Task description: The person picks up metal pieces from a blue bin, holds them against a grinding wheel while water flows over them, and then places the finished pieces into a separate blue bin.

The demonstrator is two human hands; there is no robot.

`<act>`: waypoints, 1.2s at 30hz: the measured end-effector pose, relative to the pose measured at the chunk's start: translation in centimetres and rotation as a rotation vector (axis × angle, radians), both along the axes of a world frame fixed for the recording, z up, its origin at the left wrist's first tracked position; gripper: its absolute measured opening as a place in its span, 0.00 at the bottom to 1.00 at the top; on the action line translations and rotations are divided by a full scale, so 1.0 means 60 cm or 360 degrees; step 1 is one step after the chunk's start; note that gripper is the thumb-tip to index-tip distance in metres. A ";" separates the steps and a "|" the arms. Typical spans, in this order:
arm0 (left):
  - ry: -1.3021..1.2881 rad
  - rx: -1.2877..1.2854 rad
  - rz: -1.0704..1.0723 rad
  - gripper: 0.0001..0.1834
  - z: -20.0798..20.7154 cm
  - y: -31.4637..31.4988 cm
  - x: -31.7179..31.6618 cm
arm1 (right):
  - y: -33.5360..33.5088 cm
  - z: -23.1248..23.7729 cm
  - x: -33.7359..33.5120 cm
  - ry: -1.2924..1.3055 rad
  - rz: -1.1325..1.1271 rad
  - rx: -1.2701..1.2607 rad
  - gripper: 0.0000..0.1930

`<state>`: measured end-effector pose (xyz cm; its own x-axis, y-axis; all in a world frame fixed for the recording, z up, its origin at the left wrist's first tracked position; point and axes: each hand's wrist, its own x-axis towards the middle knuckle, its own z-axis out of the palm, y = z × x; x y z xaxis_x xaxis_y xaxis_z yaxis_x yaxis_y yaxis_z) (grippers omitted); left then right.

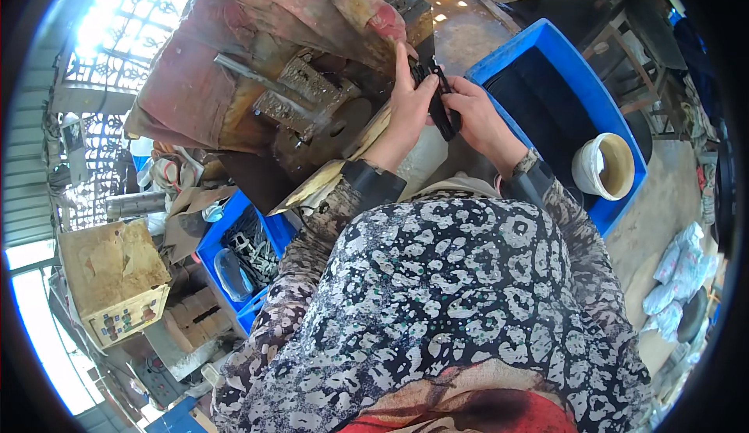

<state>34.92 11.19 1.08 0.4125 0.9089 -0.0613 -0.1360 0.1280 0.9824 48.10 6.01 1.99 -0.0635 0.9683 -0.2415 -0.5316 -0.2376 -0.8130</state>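
In front of my body, both hands hold a small bunch of slim black metal pieces (441,111), and their exact kind cannot be made out. My left hand (409,105) grips them from the left, its thumb pressed on top and its forefinger pointing up. From the other side my right hand (482,119) closes on them with thumb and fingers. Just left of my hands stands a dirty machine with a round metal plate (347,125) and a metal rod (261,79), partly draped in a stained reddish cloth (312,0).
A large blue bin (538,39) stands at the right, with a whitish bucket (607,168) in it. Lower left, a smaller blue crate (209,239) holds many metal parts. A worn control box (117,277) stands further left. Plastic bags (677,277) lie on the right-hand floor.
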 end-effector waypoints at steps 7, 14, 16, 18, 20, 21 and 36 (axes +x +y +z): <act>0.0156 -0.0058 0.0136 0.35 -0.033 0.002 0.019 | -0.020 0.016 -0.003 -0.0074 0.0024 -0.0134 0.17; 0.0442 -0.0293 -0.0386 0.25 0.015 0.029 0.006 | -0.017 0.007 0.002 -0.0570 0.0306 -0.0095 0.13; 0.0194 -0.0382 -0.0490 0.24 0.022 0.030 -0.003 | -0.016 0.005 0.011 -0.0682 0.0338 -0.0093 0.15; -0.0064 -0.0458 -0.0594 0.22 0.024 0.031 -0.002 | -0.010 0.010 0.027 -0.0554 0.0342 -0.0086 0.13; -0.0405 -0.0694 -0.0315 0.19 0.023 0.029 0.004 | -0.010 0.015 0.028 -0.0396 0.0303 -0.0065 0.14; -0.0382 -0.0718 -0.0314 0.19 0.023 0.031 0.005 | -0.009 0.020 0.028 -0.0249 0.0257 -0.0025 0.14; -0.0116 -0.0533 -0.0183 0.28 0.019 0.035 0.055 | -0.055 0.013 0.143 -0.1801 -0.0200 -0.0036 0.16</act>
